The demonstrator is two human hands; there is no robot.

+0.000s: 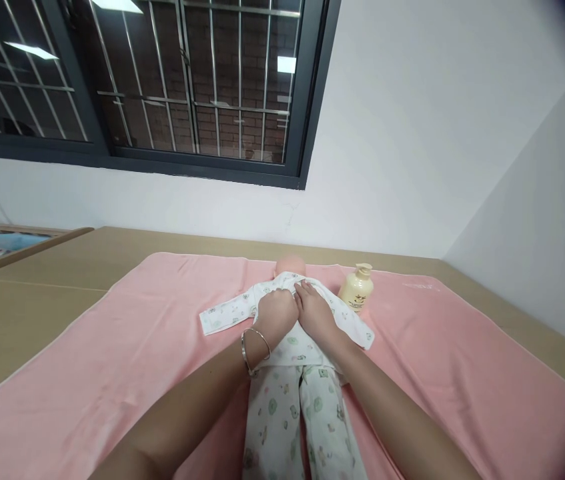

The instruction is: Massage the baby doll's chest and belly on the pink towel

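Overhead, roughly: the camera looked down along two bare forearms to a baby doll lying on its back on a table.
Doll: a small baby doll dressed in a white cotton suit printed with little green and yellow figures lay lengthwise in the middle, bald pink head far from the viewer, legs toward the viewer, sleeves spread to each side.
Left hand: the left hand, a thin silver bangle on its wrist, rested on the doll's chest with fingers curled down into the cloth of the top; it appeared to be pinching the fabric, though the fingertips were hidden.
Right hand: the right hand lay just beside the left, touching it, fingers bent and pressed on the upper chest near the collar, seemingly gripping the front edge of the top.
Underlay: a large pink towel was spread flat beneath the doll, over a light brown wooden tabletop.
Bottle: a squat cream-yellow plastic pump bottle stood upright on the towel, near the doll's shoulder on the right side.
Background: a white wall and a dark-framed barred window rose behind.
Doing it well, as a judgement: both front edges would best be drawn together flat and even over the chest, with light pressure, keeping the doll centred and the sleeves untwisted.
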